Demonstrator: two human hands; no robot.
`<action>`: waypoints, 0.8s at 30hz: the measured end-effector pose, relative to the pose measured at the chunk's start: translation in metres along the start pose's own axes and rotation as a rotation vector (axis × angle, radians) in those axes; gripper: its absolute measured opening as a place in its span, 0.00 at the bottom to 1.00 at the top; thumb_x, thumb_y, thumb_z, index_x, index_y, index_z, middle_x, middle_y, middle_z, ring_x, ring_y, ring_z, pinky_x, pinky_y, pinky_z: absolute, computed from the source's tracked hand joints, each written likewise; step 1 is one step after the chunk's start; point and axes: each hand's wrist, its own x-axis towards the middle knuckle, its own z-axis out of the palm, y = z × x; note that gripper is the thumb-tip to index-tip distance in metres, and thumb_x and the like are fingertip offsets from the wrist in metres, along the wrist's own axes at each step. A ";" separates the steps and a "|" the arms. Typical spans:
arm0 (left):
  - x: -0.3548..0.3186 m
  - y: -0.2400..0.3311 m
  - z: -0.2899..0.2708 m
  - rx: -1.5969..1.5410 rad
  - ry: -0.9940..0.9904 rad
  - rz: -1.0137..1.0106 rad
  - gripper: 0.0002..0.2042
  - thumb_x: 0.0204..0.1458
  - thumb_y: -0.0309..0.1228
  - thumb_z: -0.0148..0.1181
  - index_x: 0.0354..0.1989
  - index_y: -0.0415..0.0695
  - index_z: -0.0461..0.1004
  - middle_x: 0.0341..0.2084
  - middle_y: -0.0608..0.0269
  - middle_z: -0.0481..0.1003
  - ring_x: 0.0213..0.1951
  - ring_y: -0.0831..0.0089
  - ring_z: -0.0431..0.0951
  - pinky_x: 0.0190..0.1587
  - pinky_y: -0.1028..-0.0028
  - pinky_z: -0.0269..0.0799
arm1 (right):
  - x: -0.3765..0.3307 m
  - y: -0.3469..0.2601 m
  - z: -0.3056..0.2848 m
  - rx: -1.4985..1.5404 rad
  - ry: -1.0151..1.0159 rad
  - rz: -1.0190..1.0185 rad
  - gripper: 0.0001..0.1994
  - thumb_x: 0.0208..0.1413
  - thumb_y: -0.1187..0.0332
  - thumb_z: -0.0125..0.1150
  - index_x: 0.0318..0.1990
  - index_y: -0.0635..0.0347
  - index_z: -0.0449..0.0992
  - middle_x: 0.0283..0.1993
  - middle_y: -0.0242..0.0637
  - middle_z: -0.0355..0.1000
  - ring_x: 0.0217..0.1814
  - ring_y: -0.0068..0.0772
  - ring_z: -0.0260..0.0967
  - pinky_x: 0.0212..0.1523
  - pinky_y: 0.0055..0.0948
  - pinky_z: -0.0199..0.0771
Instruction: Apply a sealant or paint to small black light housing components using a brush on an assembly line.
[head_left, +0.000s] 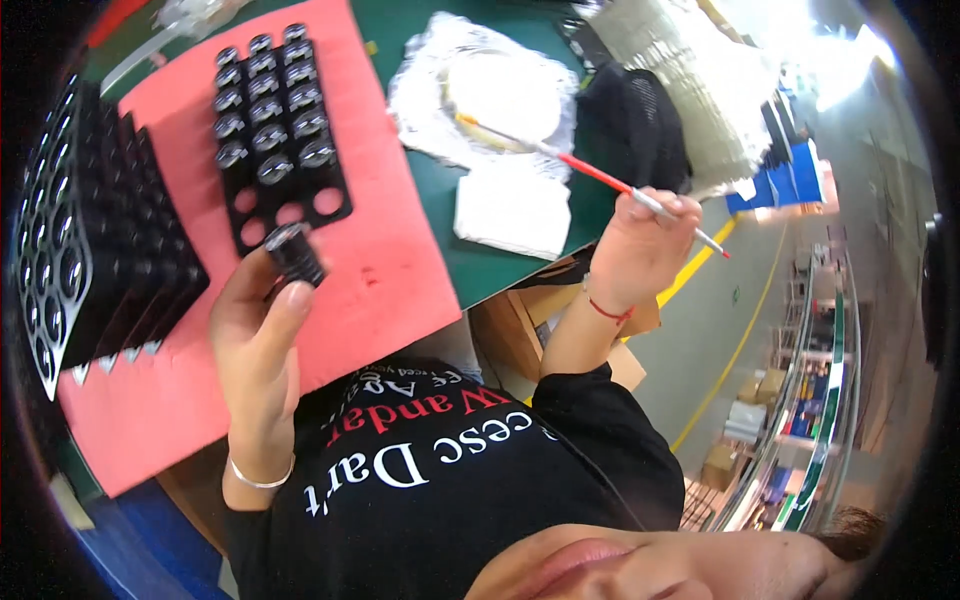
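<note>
Pinching a short black cylindrical part between thumb and fingers, our left hand was closed around it over the pink mat. Just beyond that hand lay a black tray, its rows filled with shiny, lens-topped parts; at its near end, next to our fingertips, several round holes showed the pink underneath. To the left of the same hand stood a stack of black trays with round openings, also on the mat.

Our right hand, palm turned up, gripped a slim red-and-silver stick near its silver end. The orange tip pointed away from us, over a round white item in crinkled clear wrapping; we could not tell whether it touched. Left of the right hand, nearer to us than the wrapping, a folded white cloth rested on the green tabletop. Just beyond the right hand sat a black mesh item, and below its forearm was a cardboard box.
</note>
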 end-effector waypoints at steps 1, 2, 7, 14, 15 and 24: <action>0.001 0.002 -0.001 0.017 -0.027 -0.008 0.16 0.43 0.22 0.54 0.43 0.32 0.65 0.37 0.58 0.70 0.40 0.75 0.69 0.46 0.77 0.61 | -0.006 0.002 0.008 0.028 -0.027 0.022 0.09 0.56 0.65 0.40 0.36 0.59 0.65 0.36 0.33 0.66 0.36 0.27 0.58 0.39 0.24 0.59; 0.002 0.002 -0.002 0.032 -0.053 -0.015 0.16 0.43 0.22 0.54 0.43 0.33 0.65 0.36 0.59 0.70 0.39 0.76 0.69 0.45 0.78 0.61 | -0.011 0.003 0.017 0.055 -0.057 0.045 0.09 0.56 0.65 0.39 0.37 0.59 0.64 0.36 0.34 0.66 0.36 0.27 0.58 0.38 0.24 0.58; 0.001 0.002 -0.003 -0.047 -0.038 -0.031 0.17 0.41 0.22 0.57 0.42 0.33 0.65 0.35 0.62 0.70 0.37 0.79 0.70 0.42 0.81 0.63 | -0.022 0.015 0.038 -0.118 -0.275 0.095 0.07 0.56 0.65 0.39 0.32 0.59 0.60 0.25 0.34 0.58 0.26 0.24 0.50 0.29 0.22 0.54; -0.002 0.002 -0.004 -0.060 -0.073 0.003 0.17 0.42 0.22 0.58 0.42 0.34 0.65 0.35 0.62 0.70 0.36 0.80 0.70 0.41 0.81 0.65 | -0.025 0.025 0.050 -0.165 -0.292 0.146 0.07 0.55 0.66 0.41 0.30 0.58 0.60 0.22 0.34 0.58 0.24 0.23 0.50 0.26 0.21 0.54; -0.002 0.002 -0.004 -0.056 -0.079 0.007 0.17 0.42 0.22 0.58 0.41 0.34 0.65 0.35 0.61 0.70 0.36 0.79 0.70 0.41 0.81 0.65 | -0.026 0.025 0.050 -0.200 -0.295 0.141 0.07 0.55 0.66 0.41 0.30 0.58 0.60 0.22 0.34 0.59 0.24 0.23 0.51 0.26 0.21 0.54; -0.005 0.000 -0.004 0.027 -0.071 0.018 0.19 0.45 0.34 0.56 0.43 0.36 0.65 0.36 0.58 0.71 0.37 0.75 0.72 0.37 0.81 0.66 | -0.027 0.030 0.046 -0.294 -0.233 0.124 0.07 0.55 0.65 0.43 0.30 0.59 0.60 0.23 0.35 0.62 0.25 0.24 0.55 0.25 0.20 0.55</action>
